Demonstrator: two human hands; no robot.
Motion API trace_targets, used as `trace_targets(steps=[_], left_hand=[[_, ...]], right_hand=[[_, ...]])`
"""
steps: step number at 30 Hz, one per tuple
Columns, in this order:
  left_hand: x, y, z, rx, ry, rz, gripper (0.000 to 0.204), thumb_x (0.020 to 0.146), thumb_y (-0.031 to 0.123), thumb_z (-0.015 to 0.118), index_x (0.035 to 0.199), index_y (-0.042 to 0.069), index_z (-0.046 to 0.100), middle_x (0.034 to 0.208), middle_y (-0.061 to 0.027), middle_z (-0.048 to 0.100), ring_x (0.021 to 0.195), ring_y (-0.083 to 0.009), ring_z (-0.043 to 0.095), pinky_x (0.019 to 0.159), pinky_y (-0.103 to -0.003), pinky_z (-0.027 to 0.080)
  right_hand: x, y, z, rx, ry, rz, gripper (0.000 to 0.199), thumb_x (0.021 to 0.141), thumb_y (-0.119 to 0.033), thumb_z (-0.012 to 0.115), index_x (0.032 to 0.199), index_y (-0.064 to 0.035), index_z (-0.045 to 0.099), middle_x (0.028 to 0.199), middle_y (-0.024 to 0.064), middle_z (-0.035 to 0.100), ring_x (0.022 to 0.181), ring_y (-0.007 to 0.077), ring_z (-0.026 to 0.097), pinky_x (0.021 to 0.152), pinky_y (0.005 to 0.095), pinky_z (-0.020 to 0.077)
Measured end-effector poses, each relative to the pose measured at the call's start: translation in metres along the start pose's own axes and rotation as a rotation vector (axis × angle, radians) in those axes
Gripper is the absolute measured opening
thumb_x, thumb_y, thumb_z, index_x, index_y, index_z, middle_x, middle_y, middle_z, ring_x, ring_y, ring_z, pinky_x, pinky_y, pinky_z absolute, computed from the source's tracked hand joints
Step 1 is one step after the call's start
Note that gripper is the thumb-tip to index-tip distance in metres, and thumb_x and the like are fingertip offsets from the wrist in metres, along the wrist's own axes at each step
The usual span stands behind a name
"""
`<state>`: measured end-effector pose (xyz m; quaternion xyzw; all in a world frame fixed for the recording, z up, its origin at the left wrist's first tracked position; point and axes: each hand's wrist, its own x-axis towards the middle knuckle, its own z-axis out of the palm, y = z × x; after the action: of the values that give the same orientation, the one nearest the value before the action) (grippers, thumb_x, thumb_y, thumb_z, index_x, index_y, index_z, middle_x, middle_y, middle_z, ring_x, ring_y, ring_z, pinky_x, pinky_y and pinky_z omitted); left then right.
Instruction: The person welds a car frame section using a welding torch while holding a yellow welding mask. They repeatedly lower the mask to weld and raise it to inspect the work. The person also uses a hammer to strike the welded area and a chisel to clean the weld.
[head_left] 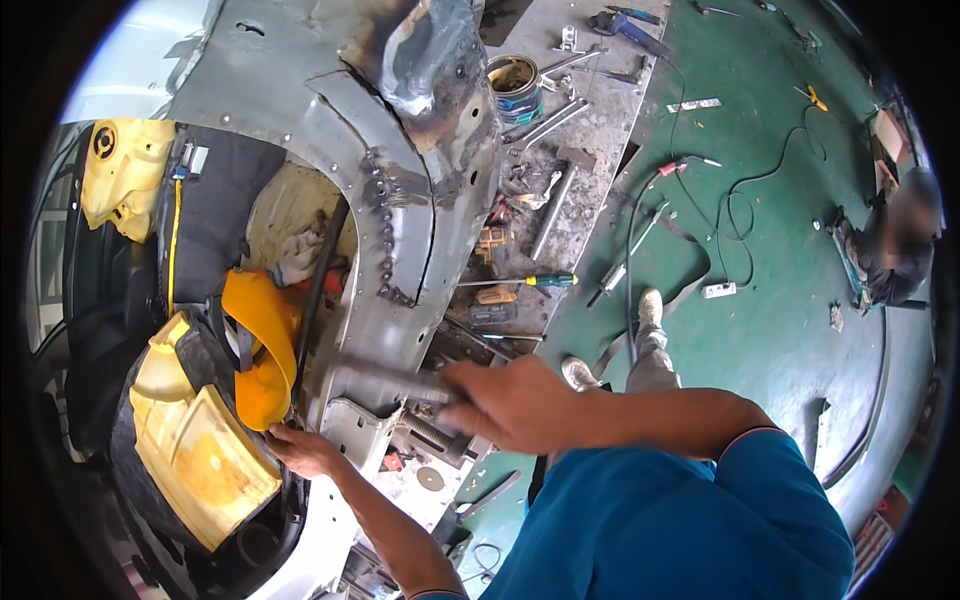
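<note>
My right hand (515,405) is closed around the handle of a hammer (390,380), which motion blurs; its head end points left, over the edge of the grey metal car body panel (395,330). Lower left, my left hand (300,452) has its fingers curled at the lower end of an orange curved shell (265,385), perhaps a welding mask. What those fingers grip, if anything, is hidden. A row of weld spots and a dark open seam run down the panel, with scorched metal near its top. Beside the shell lies a yellow foam block (205,445).
On the grey workbench (590,120) lie a tin can (514,88), a screwdriver (550,281), a cordless drill (492,245), wrenches and an angle grinder (625,30). Cables and a welding torch (685,167) lie on the green floor. Another person (895,240) is at far right.
</note>
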<state>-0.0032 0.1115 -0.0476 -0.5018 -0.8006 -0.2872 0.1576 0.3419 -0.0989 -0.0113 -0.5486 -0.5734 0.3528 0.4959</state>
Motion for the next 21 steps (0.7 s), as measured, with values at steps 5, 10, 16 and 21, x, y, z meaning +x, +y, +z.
trace_targets(steps=[5,10,16,21], left_hand=[[0.000,-0.003,0.003,-0.066,0.079,0.063,0.064,0.105,0.058,0.038,0.132,0.007,0.065,0.112,-0.0169,0.074,0.088,-0.0377,0.072,0.074,-0.052,0.055],[-0.004,0.004,-0.001,-0.025,0.058,0.021,0.063,0.105,0.059,0.038,0.133,0.010,0.065,0.112,-0.0160,0.074,0.089,-0.0363,0.072,0.073,-0.051,0.055],[-0.002,0.002,0.000,-0.051,0.061,0.036,0.063,0.105,0.059,0.038,0.132,0.009,0.065,0.112,-0.0165,0.074,0.092,-0.0372,0.072,0.074,-0.049,0.055],[-0.002,0.002,0.004,-0.372,0.167,0.279,0.061,0.107,0.055,0.037,0.131,0.006,0.065,0.115,-0.0184,0.073,0.100,-0.0398,0.070,0.079,-0.050,0.054]], right_hand=[[0.009,0.029,-0.017,0.007,-0.040,0.156,0.040,0.103,-0.044,0.054,0.107,-0.0045,0.059,0.066,0.0166,0.062,0.063,0.0393,0.065,0.057,0.0529,0.0495],[-0.004,0.063,0.007,0.044,-0.129,0.142,0.044,0.104,-0.048,0.051,0.104,-0.0037,0.057,0.063,0.0165,0.060,0.062,0.0412,0.063,0.057,0.0544,0.0482],[-0.001,0.025,0.001,-0.052,-0.052,0.041,0.045,0.102,-0.049,0.053,0.104,-0.0040,0.058,0.065,0.0155,0.061,0.059,0.0412,0.062,0.054,0.0545,0.0461],[-0.001,0.006,-0.014,-0.030,-0.095,-0.397,0.046,0.100,-0.052,0.055,0.100,-0.0062,0.060,0.066,0.0132,0.062,0.058,0.0382,0.064,0.052,0.0513,0.0484]])
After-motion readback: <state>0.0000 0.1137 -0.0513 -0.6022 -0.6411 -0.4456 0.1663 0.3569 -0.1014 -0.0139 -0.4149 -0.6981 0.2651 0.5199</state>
